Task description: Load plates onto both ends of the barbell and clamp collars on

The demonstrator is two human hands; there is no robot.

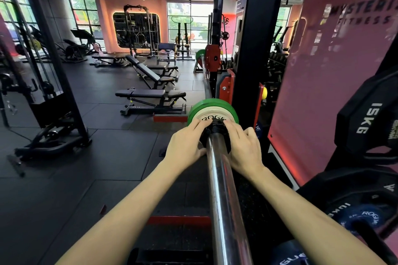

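Rack upright (256,49) right of sleeve (224,189)
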